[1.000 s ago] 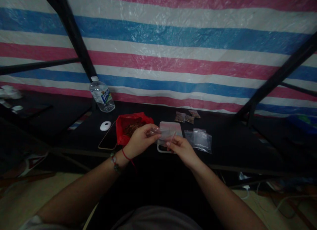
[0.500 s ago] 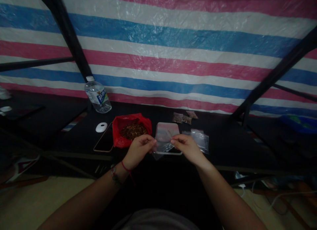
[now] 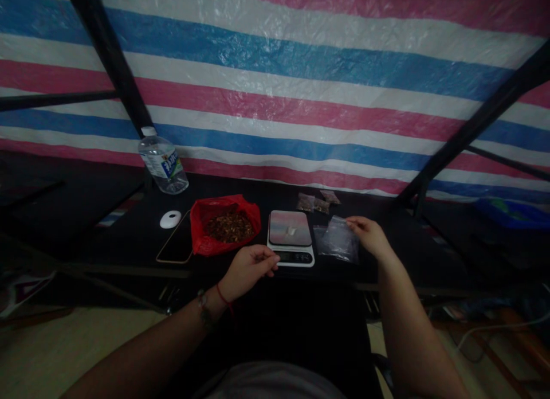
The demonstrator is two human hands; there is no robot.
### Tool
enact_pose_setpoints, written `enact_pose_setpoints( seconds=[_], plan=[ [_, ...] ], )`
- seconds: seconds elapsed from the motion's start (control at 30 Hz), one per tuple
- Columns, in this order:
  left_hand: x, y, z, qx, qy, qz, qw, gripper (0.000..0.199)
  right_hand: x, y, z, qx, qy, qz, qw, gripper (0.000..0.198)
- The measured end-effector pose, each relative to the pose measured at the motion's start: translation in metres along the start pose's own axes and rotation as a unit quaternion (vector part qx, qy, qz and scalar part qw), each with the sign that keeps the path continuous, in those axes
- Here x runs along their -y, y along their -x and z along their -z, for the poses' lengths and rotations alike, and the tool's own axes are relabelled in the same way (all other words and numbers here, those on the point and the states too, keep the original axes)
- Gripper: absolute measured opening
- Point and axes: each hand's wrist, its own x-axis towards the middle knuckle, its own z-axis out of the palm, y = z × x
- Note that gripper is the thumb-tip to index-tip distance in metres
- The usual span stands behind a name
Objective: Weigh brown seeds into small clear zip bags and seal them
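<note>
My right hand (image 3: pixel 367 234) pinches the upper edge of a clear plastic zip bag (image 3: pixel 339 241), which lies over other clear bags on the dark table. Fingers closed and with nothing visible in them, my left hand (image 3: pixel 255 262) rests at the lower left corner of a white kitchen scale (image 3: pixel 290 238). A small pale patch shows on the scale's shiny plate; whether it is an object or a reflection I cannot tell. Left of the scale, an open red bag (image 3: pixel 196 227) holds loose brown dried bits (image 3: pixel 230 226).
Several small filled bags (image 3: pixel 306 202) lie behind the scale. On the left are a phone (image 3: pixel 175 245), a white round-edged object (image 3: pixel 171 219) and a clear bottle (image 3: pixel 164 164). Black slanted posts (image 3: pixel 116 61) stand before a striped plastic sheet (image 3: pixel 275 89).
My right hand has moved right, from over the scale to the clear bags. The bag stretched between both hands has left my left hand, and the scale's display is now uncovered.
</note>
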Motion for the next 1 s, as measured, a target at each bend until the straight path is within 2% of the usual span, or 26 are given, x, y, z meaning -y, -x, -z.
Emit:
enact_pose_setpoints(
  seconds=[0.1, 0.2, 0.3, 0.4, 0.5, 0.6, 0.7, 0.9, 1.0],
  plan=[
    [0.003, -0.001, -0.001, 0.006, -0.004, -0.002, 1.000, 0.023, -0.019, -0.005, -0.014, 0.003, 0.177, -0.027, 0.984, 0.039],
    [0.007, -0.003, 0.000, 0.002, -0.008, -0.003, 1.000, 0.023, -0.014, -0.005, -0.025, -0.033, 0.261, -0.037, 0.964, 0.044],
    [0.011, -0.005, 0.000, 0.009, -0.007, -0.002, 1.000, 0.024, 0.003, -0.001, -0.039, -0.020, 0.275, -0.038, 0.961, 0.048],
    [0.015, -0.006, -0.002, 0.019, -0.002, 0.002, 1.000, 0.022, 0.017, 0.005, -0.056, 0.048, 0.280, -0.072, 0.956, 0.063],
    [0.017, -0.007, -0.002, 0.023, -0.001, 0.004, 1.000, 0.022, 0.017, 0.009, -0.066, 0.121, 0.281, -0.085, 0.948, 0.070],
    [0.018, -0.007, -0.002, 0.023, -0.003, 0.001, 1.000, 0.024, 0.008, 0.008, -0.067, 0.167, 0.278, -0.046, 0.945, 0.066],
    [0.019, -0.007, -0.002, 0.027, -0.001, 0.002, 1.000, 0.026, 0.000, 0.006, -0.069, 0.182, 0.284, -0.030, 0.941, 0.066],
    [0.019, -0.007, -0.002, 0.034, 0.006, 0.004, 0.999, 0.025, -0.003, 0.008, -0.076, 0.204, 0.325, -0.041, 0.923, 0.065],
    [0.020, -0.008, -0.001, 0.033, 0.008, 0.005, 0.999, 0.026, 0.002, 0.007, -0.072, 0.167, 0.317, -0.047, 0.933, 0.063]
  ],
)
